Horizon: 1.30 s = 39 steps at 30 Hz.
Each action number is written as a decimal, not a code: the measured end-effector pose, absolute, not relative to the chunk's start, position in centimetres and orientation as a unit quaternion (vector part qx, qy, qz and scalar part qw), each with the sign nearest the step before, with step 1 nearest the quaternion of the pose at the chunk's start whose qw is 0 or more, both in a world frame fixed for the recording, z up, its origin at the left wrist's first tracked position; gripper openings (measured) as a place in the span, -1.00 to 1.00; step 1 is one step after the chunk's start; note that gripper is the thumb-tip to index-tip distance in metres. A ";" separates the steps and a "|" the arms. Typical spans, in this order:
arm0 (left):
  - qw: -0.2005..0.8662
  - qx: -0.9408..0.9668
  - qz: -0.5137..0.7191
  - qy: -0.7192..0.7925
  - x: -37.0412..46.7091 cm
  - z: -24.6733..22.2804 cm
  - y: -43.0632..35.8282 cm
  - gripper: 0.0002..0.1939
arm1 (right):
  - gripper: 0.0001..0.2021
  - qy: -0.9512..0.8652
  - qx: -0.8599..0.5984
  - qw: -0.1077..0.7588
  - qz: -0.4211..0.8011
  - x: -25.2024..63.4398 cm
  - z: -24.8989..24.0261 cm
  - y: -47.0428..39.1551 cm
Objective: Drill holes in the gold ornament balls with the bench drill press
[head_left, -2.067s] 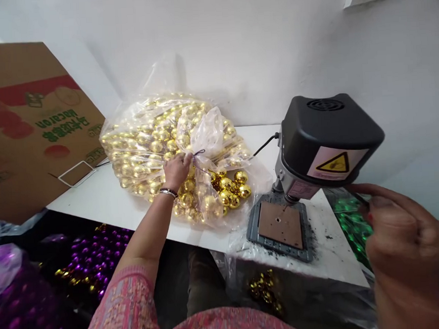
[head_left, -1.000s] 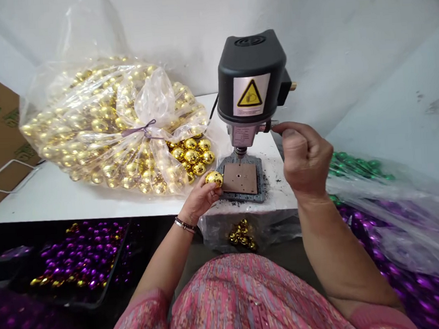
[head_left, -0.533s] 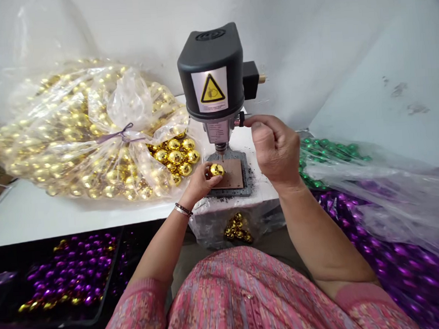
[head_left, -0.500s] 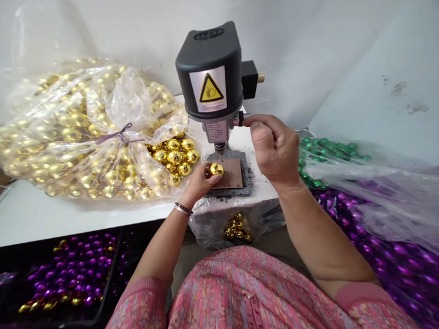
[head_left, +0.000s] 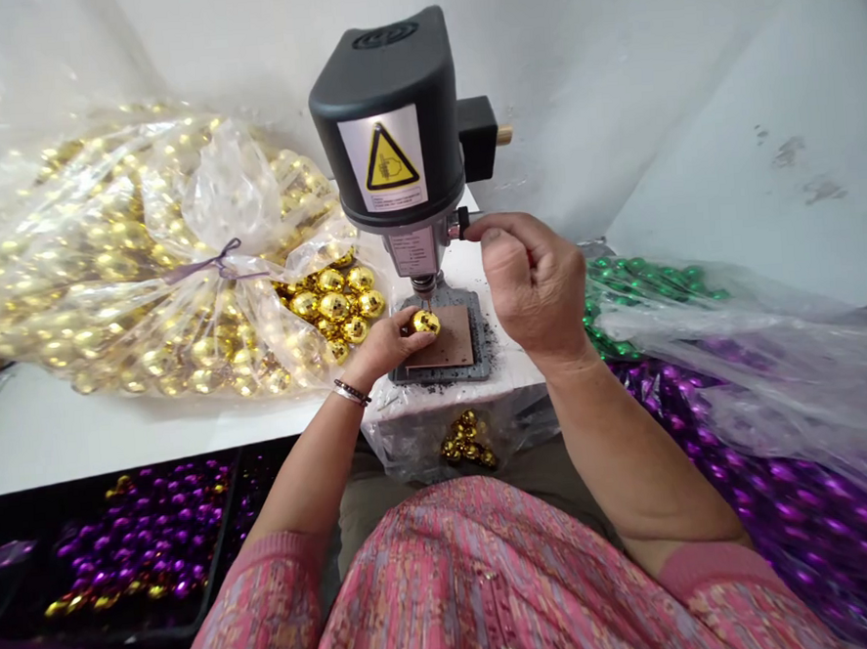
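One shiny gold ball [head_left: 426, 323] is pinched by the left hand [head_left: 387, 345], apparently being lined up beneath the black-and-grey drill press [head_left: 382, 83], whose silver-and-black lever [head_left: 464, 223] is gripped by the right hand [head_left: 536, 281]; steady alignment seems needed next.

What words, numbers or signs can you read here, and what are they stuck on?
No words or numbers can be read, just one sign.
White sticker on the black machine: a yellow warning triangle with a hand-like picture inside.
Small print under the triangle: too small to read.
Pale label lower on the machine: rows of print, too small to read.
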<state>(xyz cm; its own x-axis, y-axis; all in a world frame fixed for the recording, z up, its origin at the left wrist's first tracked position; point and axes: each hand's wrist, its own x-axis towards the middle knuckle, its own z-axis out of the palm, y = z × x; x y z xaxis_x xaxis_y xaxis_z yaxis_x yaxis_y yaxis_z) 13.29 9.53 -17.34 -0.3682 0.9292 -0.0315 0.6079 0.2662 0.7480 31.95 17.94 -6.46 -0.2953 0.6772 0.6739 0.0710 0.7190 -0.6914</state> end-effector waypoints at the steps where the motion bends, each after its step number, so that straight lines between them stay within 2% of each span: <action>1: 0.243 0.504 0.333 0.759 13.2 -17.4 9.6 -0.45 | -0.72 -0.759 -0.263 0.533 0.267 31.9 -6.1 18.0; 5: 0.286 0.484 0.365 0.742 12.9 -17.5 9.4 -0.50 | -0.69 -0.772 -0.318 0.507 0.214 31.3 -3.7 18.7; 9: 0.342 0.452 0.393 0.724 12.7 -17.5 8.9 -0.54 | -0.69 -0.773 -0.347 0.487 0.211 30.5 -1.4 19.8; 16: 0.312 0.466 0.382 0.734 12.6 -17.9 9.2 -0.50 | -0.58 -0.761 -0.380 0.482 0.209 29.5 0.0 20.8; 23: 0.258 0.468 0.358 0.766 13.4 -18.2 10.5 -0.34 | -0.65 -0.749 -0.356 0.506 0.236 29.4 -0.4 21.0; 26: 0.244 0.496 0.339 0.762 13.8 -18.2 10.9 -0.37 | -0.67 -0.747 -0.349 0.511 0.245 29.5 -0.6 21.1; 33: 0.290 0.450 0.384 0.752 14.9 -17.8 10.6 -0.33 | -0.72 -0.761 -0.296 0.518 0.256 30.4 -1.3 20.5; 39: 0.286 0.450 0.389 0.751 15.4 -17.6 10.5 -0.41 | -0.68 -0.784 -0.247 0.534 0.198 32.0 -5.3 18.5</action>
<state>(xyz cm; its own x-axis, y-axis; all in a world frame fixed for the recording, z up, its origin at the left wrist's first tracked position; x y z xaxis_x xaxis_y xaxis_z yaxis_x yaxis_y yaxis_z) 15.41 10.52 -17.57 -0.4310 0.8989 -0.0791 0.4544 0.2919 0.8416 31.98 18.50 -5.29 -0.3085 0.5980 0.7398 0.1755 0.8001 -0.5735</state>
